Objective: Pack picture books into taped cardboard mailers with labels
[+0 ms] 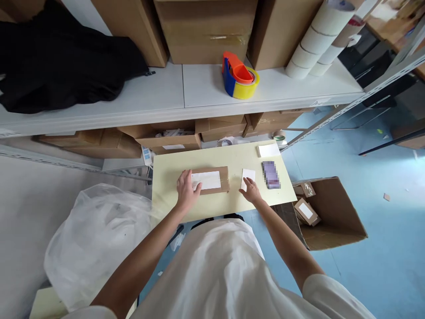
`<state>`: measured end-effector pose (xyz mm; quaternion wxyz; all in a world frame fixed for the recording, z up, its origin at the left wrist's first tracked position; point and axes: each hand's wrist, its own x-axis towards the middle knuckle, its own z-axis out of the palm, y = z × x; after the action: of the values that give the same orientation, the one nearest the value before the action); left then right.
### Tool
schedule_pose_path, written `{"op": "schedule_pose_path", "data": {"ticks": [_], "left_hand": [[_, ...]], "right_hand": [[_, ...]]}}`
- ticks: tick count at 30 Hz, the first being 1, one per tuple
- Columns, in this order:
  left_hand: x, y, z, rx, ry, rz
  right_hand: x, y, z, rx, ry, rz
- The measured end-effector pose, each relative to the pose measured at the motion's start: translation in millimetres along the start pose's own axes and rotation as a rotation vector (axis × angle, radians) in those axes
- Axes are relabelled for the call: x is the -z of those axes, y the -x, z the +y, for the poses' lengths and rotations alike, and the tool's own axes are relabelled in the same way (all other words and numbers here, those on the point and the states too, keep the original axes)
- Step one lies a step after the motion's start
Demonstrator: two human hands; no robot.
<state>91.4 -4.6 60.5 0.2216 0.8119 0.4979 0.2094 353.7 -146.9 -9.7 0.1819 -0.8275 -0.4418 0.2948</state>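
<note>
A long brown cardboard box (224, 176) with a white label (209, 180) on its top lies on the pale yellow table. My left hand (187, 189) grips its left end, the thumb reaching over the label and the fingers round the end. To the right, my right hand (251, 191) is over a small white card (248, 173), thumb and fingertips apart at its lower left part. Whether the card is lifted, I cannot tell. Beside that hand lies a purple pixelated item (271, 175), with a stack of white cards (268, 150) behind it.
A tape dispenser (239, 77) stands on the grey shelf (206, 97) beyond the table (169, 204), near white rolls (318, 37) and black cloth (66, 62). An open carton (335, 217) holding small boxes is at right; a translucent plastic bag (99, 235) is at left.
</note>
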Motion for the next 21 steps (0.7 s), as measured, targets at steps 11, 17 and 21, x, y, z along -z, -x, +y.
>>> {"op": "schedule_pose_path", "data": {"ticks": [11, 17, 21], "left_hand": [[-71.2, 18.0, 115.3, -0.500, 0.016, -0.487], [-103.0, 5.8, 135.4, -0.339, -0.071, -0.668], [-115.2, -12.6, 144.5, -0.200, -0.105, -0.672]], "right_hand": [[-0.5, 0.0, 65.3, 0.438, 0.584, -0.089], [14.8, -12.3, 62.4, 0.442, 0.525, -0.166], [34.8, -26.8, 58.6, 0.378, 0.472, -0.161]]}}
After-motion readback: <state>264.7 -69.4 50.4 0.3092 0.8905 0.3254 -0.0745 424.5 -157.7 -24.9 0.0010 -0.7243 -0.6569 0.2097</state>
